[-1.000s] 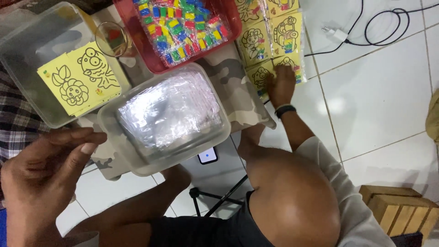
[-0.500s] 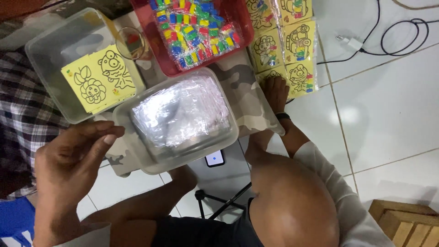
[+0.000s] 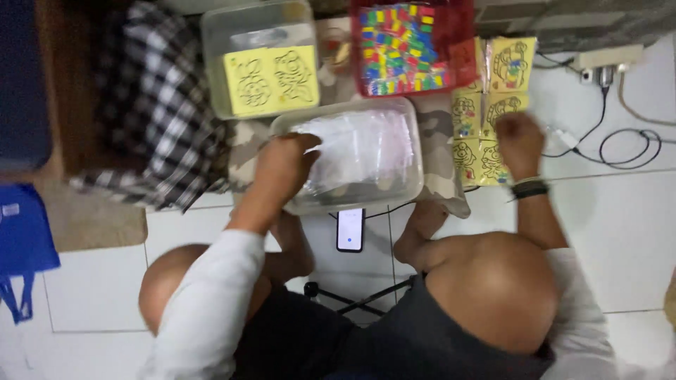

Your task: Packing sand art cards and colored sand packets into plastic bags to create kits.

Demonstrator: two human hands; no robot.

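My left hand (image 3: pixel 285 165) reaches over the near left rim of a clear plastic tub (image 3: pixel 417 176). Its bent fingers rest on the clear plastic bags (image 3: pixel 362 148) inside, and a grip cannot be made out. My right hand (image 3: pixel 520 141), with a dark band at the wrist, lies with curled fingers on a spread of yellow picture cards (image 3: pixel 466 134) to the right of the tub. It is blurred, so its hold is unclear.
A red tray (image 3: pixel 461 70) of small colourful pieces stands behind the tub. A second clear tub (image 3: pixel 211 42) holds a yellow picture sheet (image 3: pixel 271 81). A plaid cloth (image 3: pixel 155 105) lies left, a phone (image 3: pixel 350 229) near my knees, and a power strip with cables (image 3: pixel 605 67) right.
My left hand has moved from beside the tub's left edge into the tub, onto the plastic bags. My right hand stays on the yellow cards, with its fingers now curled. The view has swung.
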